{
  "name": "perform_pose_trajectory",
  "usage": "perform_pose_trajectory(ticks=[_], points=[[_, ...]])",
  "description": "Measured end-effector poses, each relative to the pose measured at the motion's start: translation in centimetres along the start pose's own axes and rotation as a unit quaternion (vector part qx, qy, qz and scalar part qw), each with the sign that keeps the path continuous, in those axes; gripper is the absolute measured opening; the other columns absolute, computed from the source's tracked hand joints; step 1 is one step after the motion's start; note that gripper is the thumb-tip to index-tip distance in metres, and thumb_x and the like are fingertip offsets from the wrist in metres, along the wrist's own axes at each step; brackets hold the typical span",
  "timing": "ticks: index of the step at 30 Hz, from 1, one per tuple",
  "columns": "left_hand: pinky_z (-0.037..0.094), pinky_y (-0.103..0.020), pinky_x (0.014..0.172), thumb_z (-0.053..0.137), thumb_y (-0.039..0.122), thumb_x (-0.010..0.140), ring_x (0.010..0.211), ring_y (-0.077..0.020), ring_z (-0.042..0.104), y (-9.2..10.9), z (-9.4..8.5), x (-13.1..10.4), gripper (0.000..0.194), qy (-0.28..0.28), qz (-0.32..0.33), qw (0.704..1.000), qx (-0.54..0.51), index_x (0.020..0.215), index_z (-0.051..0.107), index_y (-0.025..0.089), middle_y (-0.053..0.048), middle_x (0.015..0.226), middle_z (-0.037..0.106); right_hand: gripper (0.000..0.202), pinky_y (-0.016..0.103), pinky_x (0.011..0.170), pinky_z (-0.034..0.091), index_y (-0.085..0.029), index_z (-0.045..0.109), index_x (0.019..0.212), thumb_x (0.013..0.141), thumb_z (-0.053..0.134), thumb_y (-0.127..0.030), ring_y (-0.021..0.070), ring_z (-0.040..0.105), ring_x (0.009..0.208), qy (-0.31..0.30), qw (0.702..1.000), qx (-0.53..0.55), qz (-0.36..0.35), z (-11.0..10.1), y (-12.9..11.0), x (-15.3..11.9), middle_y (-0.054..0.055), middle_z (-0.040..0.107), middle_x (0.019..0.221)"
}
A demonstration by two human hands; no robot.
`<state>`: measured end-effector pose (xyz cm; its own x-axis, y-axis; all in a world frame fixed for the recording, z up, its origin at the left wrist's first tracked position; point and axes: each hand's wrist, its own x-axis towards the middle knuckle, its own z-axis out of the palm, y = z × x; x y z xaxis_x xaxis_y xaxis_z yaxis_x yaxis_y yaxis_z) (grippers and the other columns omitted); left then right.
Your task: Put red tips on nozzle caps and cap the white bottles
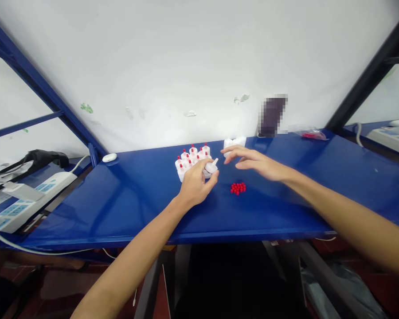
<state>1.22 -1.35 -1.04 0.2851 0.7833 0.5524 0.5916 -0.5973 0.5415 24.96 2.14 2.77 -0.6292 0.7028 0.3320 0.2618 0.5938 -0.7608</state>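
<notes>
My left hand (197, 182) grips a white bottle (212, 166) with a bare white nozzle that tilts up to the right. Behind and left of that hand stand several white bottles (181, 173) with red tips, close together on the blue table. My right hand (249, 160) hovers to the right of the held bottle, fingers apart and holding nothing. Below it, a small heap of red caps (238, 188) lies on the table. More white containers (235, 141), partly hidden by my right hand, stand near the wall.
The blue table (146, 195) runs along a white wall. A white oval object (109, 157) lies at its back left, a plastic bag with red contents (312, 134) at its back right. Power strips (33, 199) and a black strap lie beyond the left frame.
</notes>
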Motion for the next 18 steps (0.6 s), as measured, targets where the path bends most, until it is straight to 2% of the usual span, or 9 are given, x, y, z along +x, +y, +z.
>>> perform_pose_trajectory(ticks=[2,4,6,8,11,12,18], points=[[0.044,-0.026,0.064,0.055,0.038,0.092,0.058,-0.0113,0.053,0.2,-0.2,-0.2,0.035,-0.061,0.025,0.998,-0.001,0.12,0.058,0.016,-0.001,0.079,0.066,0.007,0.04,0.09,0.044,-0.02,0.058,0.085,0.084,0.056,-0.027,0.0228,0.056,0.103,0.014,1.0,-0.013,0.019,-0.8,1.2,0.1,0.007,0.061,0.123],[0.042,-0.025,0.063,0.056,0.038,0.092,0.059,-0.0118,0.054,0.5,-0.4,-0.3,0.034,-0.136,0.057,0.989,0.002,0.119,0.058,0.017,0.002,0.071,0.062,0.015,0.034,0.077,0.042,-0.021,0.043,0.074,0.082,0.055,-0.026,0.0184,0.052,0.084,0.046,0.999,-0.004,0.018,-1.4,2.2,0.1,0.004,0.06,0.096],[0.041,-0.025,0.062,0.055,0.039,0.092,0.059,-0.0124,0.054,0.7,-0.5,-0.4,0.033,-0.195,0.077,0.978,0.015,0.118,0.059,0.019,0.003,0.066,0.058,0.023,0.03,0.066,0.036,-0.022,0.035,0.07,0.082,0.055,-0.026,0.0148,0.044,0.071,0.056,0.998,-0.001,0.023,-1.7,2.7,0.2,-0.001,0.051,0.076],[0.04,-0.025,0.061,0.053,0.04,0.093,0.058,-0.0128,0.054,0.7,-0.6,-0.4,0.031,-0.23,0.086,0.969,0.027,0.116,0.059,0.019,0.004,0.063,0.057,0.021,0.029,0.061,0.032,-0.022,0.039,0.07,0.081,0.056,-0.026,0.0129,0.04,0.063,-0.008,0.998,-0.024,0.058,-2.0,2.6,0.1,-0.003,0.046,0.068],[0.039,-0.025,0.061,0.053,0.04,0.093,0.057,-0.0128,0.053,0.6,-0.6,-0.3,0.03,-0.253,0.088,0.962,0.04,0.112,0.06,0.018,0.004,0.061,0.056,0.007,0.028,0.059,0.034,-0.019,0.059,0.081,0.079,0.061,-0.025,0.013,0.044,0.061,-0.168,0.976,-0.075,0.12,-2.4,1.8,0.0,-0.002,0.054,0.068],[0.039,-0.025,0.061,0.053,0.039,0.093,0.056,-0.0128,0.053,0.6,-0.6,-0.3,0.029,-0.257,0.089,0.961,0.043,0.111,0.061,0.018,0.004,0.061,0.056,0.01,0.028,0.059,0.036,-0.018,0.063,0.086,0.079,0.061,-0.025,0.0135,0.046,0.062,-0.203,0.967,-0.086,0.128,-2.5,1.6,-0.1,-0.002,0.057,0.07],[0.039,-0.025,0.063,0.053,0.039,0.093,0.056,-0.0127,0.053,0.6,-0.6,-0.2,0.028,-0.263,0.08,0.96,0.053,0.109,0.061,0.018,0.004,0.061,0.055,0.023,0.028,0.06,0.039,-0.019,0.073,0.096,0.079,0.066,-0.033,0.0143,0.051,0.065,-0.266,0.952,-0.097,0.116,-2.6,1.7,-0.1,0.001,0.062,0.074]])
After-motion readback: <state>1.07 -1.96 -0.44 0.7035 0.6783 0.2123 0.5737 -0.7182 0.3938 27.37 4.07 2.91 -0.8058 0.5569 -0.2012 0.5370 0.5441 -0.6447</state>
